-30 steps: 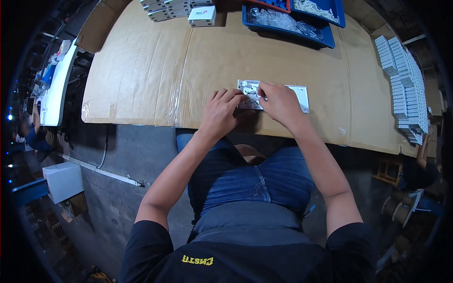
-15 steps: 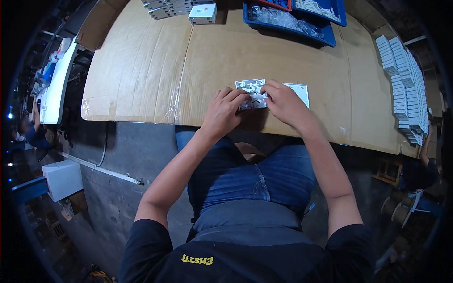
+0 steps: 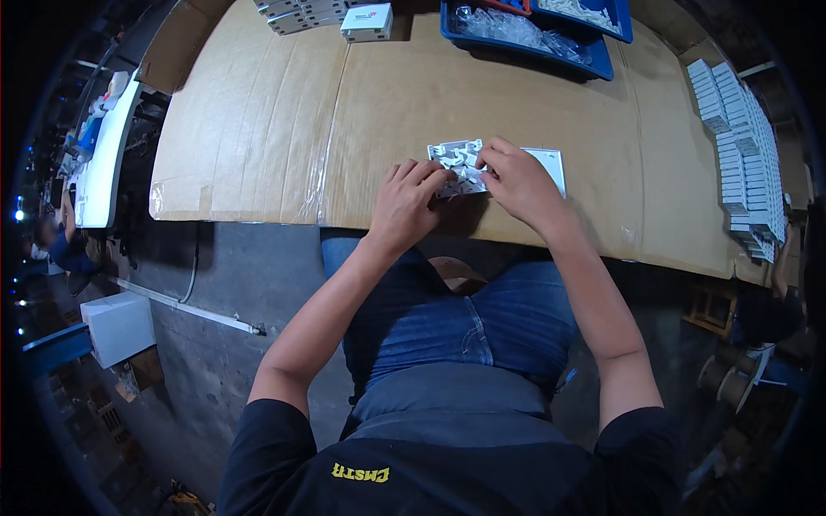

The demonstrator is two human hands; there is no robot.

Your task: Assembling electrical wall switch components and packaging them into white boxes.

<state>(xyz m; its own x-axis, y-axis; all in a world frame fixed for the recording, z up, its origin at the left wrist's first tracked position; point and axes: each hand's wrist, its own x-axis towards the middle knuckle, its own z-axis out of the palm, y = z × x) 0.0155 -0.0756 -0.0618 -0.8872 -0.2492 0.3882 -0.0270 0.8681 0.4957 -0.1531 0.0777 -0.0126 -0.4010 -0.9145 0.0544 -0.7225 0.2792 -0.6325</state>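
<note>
A shallow white box [image 3: 446, 150] lies near the table's front edge with several small white plastic parts [image 3: 465, 157] in it. My left hand [image 3: 406, 205] is at its left side, fingers curled over the rim and the thumb hidden. From the right, my right hand [image 3: 521, 181] reaches over the box with its fingertips pinched together among the white parts. Whatever those fingertips hold is too small and covered to make out. Beside the box, partly behind my right hand, is a flat white panel [image 3: 551, 163]; whether it joins the box is hidden.
Cardboard covers the table [image 3: 258, 129]. At the back stand stacked small boxes [image 3: 301, 15], a single white box [image 3: 367, 23] and a blue tray [image 3: 594, 70] of clear plastic pieces. White boxes [image 3: 744, 155] are stacked high at the right edge. Other people are at both far sides.
The fingers of my right hand have shifted slightly up and left over the white parts. My left hand stays at the box's left side, almost unmoved.
</note>
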